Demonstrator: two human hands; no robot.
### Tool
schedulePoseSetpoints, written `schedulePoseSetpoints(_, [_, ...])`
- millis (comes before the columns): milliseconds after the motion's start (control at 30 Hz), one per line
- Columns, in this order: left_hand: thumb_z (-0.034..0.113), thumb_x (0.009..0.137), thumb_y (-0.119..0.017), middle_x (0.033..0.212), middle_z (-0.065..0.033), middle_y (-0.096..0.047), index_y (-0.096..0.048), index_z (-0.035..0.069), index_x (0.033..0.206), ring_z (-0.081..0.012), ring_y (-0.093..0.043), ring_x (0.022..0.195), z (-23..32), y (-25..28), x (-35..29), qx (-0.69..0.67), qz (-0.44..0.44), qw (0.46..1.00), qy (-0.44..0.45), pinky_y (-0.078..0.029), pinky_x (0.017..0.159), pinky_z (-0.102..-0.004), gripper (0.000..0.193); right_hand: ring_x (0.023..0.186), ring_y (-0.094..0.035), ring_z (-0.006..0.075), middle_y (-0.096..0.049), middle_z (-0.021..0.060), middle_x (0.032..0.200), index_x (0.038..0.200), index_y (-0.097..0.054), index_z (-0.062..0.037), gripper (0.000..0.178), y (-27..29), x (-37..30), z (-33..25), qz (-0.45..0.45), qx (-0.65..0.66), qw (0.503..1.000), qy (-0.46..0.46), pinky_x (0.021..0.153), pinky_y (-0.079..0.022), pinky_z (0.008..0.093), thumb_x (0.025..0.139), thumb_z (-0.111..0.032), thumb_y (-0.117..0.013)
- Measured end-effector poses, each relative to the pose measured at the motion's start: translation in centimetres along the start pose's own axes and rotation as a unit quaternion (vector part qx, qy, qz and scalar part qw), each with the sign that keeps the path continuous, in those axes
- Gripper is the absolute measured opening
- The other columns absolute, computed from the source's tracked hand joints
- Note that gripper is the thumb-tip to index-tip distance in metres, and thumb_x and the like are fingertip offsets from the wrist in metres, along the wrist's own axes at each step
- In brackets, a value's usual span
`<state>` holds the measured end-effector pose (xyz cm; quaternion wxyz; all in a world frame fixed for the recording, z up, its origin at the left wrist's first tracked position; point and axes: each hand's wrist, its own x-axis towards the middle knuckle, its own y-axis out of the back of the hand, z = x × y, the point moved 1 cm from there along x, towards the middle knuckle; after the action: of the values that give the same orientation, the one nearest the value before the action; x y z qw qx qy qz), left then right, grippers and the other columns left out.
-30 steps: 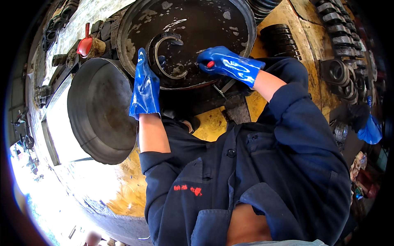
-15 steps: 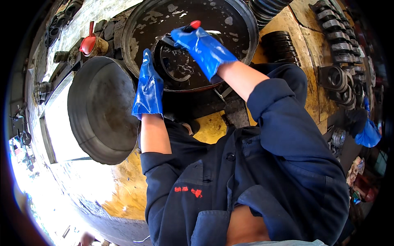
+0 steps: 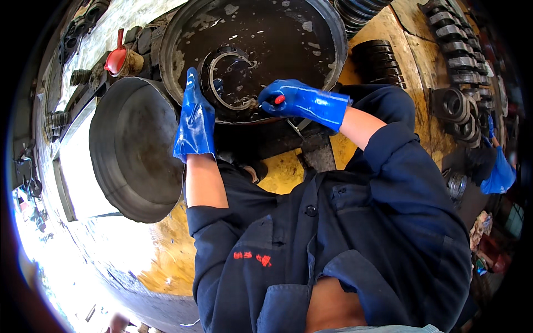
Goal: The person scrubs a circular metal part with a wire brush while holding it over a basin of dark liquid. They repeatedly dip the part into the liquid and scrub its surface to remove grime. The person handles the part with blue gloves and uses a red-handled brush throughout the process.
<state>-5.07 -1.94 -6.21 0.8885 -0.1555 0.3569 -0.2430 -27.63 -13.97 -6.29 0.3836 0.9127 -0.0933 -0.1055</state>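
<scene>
Both my hands wear blue rubber gloves. My left hand is at the left side of a thick dark metal ring with a bright rim, gripping it at the near left of a round basin of dark liquid. Some blue glove shows through the ring's opening. At the ring's lower right, my right hand is closed around a tool with a red handle. The tool's working end is mostly hidden by the glove, so its kind is unclear.
An upright grey metal tub stands left of the basin. Beyond it are a red scoop and a small dirty pot. Stacked black rings and rows of metal parts lie right. Another person's blue glove shows far right.
My right hand has moved from the ring's far side round to its near right, still holding the red-handled tool. The ring is now more exposed; my left hand has barely shifted.
</scene>
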Motion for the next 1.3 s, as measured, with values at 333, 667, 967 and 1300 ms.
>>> schedulePoseSetpoints(333, [0.042,0.106,-0.054,0.127,-0.0131,-0.069,-0.059,0.006,0.14,-0.0305,-0.068,0.105,0.6,0.8,0.8,0.017,0.022,1.0,-0.013,-0.058,0.095,-0.0457,0.05,0.084,-0.07,0.0134,-0.077,0.0055,0.096,0.113,-0.076,-0.0062,0.019,4.8,6.9,-4.9,0.082,0.239,0.965,0.072,0.079,-0.06,0.0283,0.096,-0.013,-0.07])
schedulePoseSetpoints(667, [0.039,0.106,-0.054,0.127,-0.0132,-0.069,-0.058,0.007,0.141,-0.0305,-0.069,0.1,-0.1,-1.1,-0.6,0.044,0.014,0.999,-0.002,-0.059,0.093,-0.0456,0.048,0.066,-0.061,0.0102,-0.07,0.0021,0.074,0.085,-0.074,-0.0096,0.022,6.1,14.6,2.7,0.119,0.208,0.942,-0.233,0.062,-0.051,0.0305,0.092,-0.024,-0.059])
schedulePoseSetpoints(967, [0.036,0.107,-0.054,0.126,-0.0133,-0.069,-0.056,0.007,0.142,-0.0305,-0.07,0.096,0.4,-1.6,-1.4,0.071,0.031,0.997,-0.012,-0.06,0.091,-0.0455,0.046,0.072,-0.066,0.0164,-0.073,0.0076,0.079,0.087,-0.073,-0.0045,0.029,3.9,6.5,2.1,0.245,0.358,0.833,-0.343,0.068,-0.052,0.0337,0.09,-0.031,-0.06])
schedulePoseSetpoints(1300, [0.04,0.104,-0.058,0.117,-0.0122,-0.072,-0.06,0.01,0.138,-0.0307,-0.07,0.084,0.0,-1.6,-1.6,0.061,0.016,0.998,-0.022,-0.062,0.078,-0.0478,0.046,0.082,-0.072,0.0262,-0.076,0.0161,0.088,0.096,-0.073,0.0006,0.039,3.5,6.9,0.0,0.276,0.378,0.808,-0.358,0.076,-0.053,0.0378,0.089,-0.036,-0.061])
